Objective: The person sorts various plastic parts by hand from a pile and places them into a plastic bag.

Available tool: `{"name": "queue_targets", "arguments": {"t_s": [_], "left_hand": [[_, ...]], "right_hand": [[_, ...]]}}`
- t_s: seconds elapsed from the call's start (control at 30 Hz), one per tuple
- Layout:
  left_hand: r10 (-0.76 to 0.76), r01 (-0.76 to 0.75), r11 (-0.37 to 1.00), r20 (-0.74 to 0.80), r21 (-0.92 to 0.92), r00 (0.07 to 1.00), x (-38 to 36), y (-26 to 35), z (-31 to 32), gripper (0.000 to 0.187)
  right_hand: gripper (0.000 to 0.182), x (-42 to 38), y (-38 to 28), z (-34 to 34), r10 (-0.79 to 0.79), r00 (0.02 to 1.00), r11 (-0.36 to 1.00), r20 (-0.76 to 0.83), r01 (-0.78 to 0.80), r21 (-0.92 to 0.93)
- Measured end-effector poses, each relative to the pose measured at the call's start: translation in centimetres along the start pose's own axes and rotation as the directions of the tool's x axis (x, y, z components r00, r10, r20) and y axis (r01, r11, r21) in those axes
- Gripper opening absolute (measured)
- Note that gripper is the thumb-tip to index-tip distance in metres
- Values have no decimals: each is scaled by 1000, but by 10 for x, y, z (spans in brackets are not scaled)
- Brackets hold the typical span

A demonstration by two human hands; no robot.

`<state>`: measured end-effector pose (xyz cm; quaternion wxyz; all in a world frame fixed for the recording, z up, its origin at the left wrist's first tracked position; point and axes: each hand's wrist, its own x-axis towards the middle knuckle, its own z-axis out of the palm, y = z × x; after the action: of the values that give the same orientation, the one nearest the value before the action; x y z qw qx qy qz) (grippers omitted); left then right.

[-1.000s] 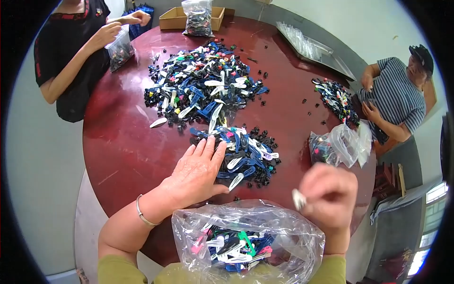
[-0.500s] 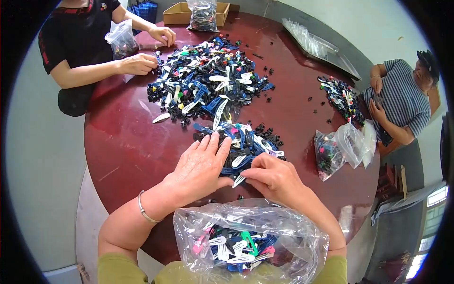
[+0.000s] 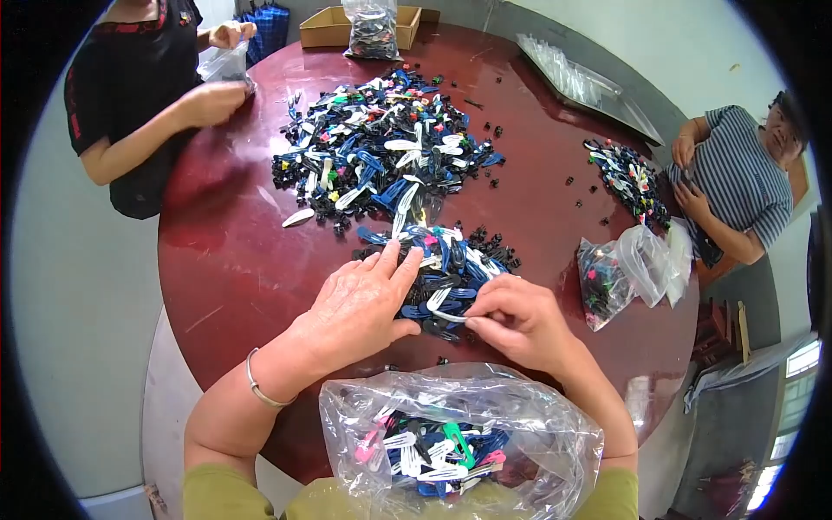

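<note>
My left hand point(image 3: 364, 295) lies spread along the left side of a small pile of hair clips point(image 3: 446, 269), fingers stretched out and touching it. At the pile's lower right, my right hand point(image 3: 520, 321) pinches a white hair clip point(image 3: 449, 317) between thumb and forefinger. Dark blue, black and white clips lie around it. Right in front of me, a clear plastic bag point(image 3: 537, 433) gapes wide, with white, blue, green and pink hair clips inside.
A larger heap of hair clips point(image 3: 373, 156) lies farther back. To the right are another heap point(image 3: 628, 178), a filled bag point(image 3: 598, 277) and a metal tray point(image 3: 624, 113). Behind stand a cardboard box point(image 3: 325, 35) and a full bag point(image 3: 373, 30). Two people sit around the red table point(image 3: 234, 286).
My right hand has moved slightly up and right, and the white clip in its pinch now lies more level. The person at left has drawn both hands from the big heap to a bag.
</note>
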<state>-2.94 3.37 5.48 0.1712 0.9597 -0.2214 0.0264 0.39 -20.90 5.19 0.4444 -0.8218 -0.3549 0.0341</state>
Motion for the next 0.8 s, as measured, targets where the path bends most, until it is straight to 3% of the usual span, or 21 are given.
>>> {"name": "queue_targets", "arguments": {"t_s": [0.07, 0.1, 0.17, 0.23, 0.37, 0.47, 0.5, 0.57, 0.67, 0.77, 0.8], "left_hand": [[31, -31, 999, -37, 9, 999, 0, 0, -1, 74], [59, -58, 998, -68, 15, 996, 0, -1, -1, 69], [92, -90, 996, -118, 20, 989, 0, -1, 1, 57], [102, -101, 995, -149, 17, 984, 0, -1, 3, 44], [124, -123, 992, -174, 14, 977, 1, 0, 8, 33], [139, -138, 990, -175, 20, 975, 0, 1, 11, 29], [142, -140, 990, -176, 23, 974, 0, 1, 11, 28], [143, -140, 990, -175, 30, 974, 0, 1, 13, 26], [136, -131, 991, -168, 39, 976, 1, 1, 14, 24], [129, -125, 991, -160, 37, 979, 0, 1, 15, 23], [129, -126, 991, -160, 34, 979, 0, 1, 15, 22]], "right_hand": [[5, -3, 0, -6, 99, 994, 966, -43, -86, 245], [6, -4, -10, -12, 221, 972, 915, -78, -179, 361], [8, -7, -32, -30, 242, 962, 850, -128, -146, 507], [10, -14, -52, -45, 48, 988, 892, -145, 22, 452], [11, -25, -87, -56, -184, 979, 840, 91, 109, 532], [13, -18, -81, -54, -157, 987, 952, 40, 141, 272], [15, -14, -67, -44, -107, 992, 976, -72, 118, 185], [18, -3, -38, -27, 36, 992, 999, -122, -32, 34], [18, 0, -1, -6, 32, 997, 981, -66, -44, -188], [21, 4, 12, 3, -139, 987, 919, -74, 101, -381], [18, 4, 12, 3, -127, 989, 920, -72, 91, -380]]}}
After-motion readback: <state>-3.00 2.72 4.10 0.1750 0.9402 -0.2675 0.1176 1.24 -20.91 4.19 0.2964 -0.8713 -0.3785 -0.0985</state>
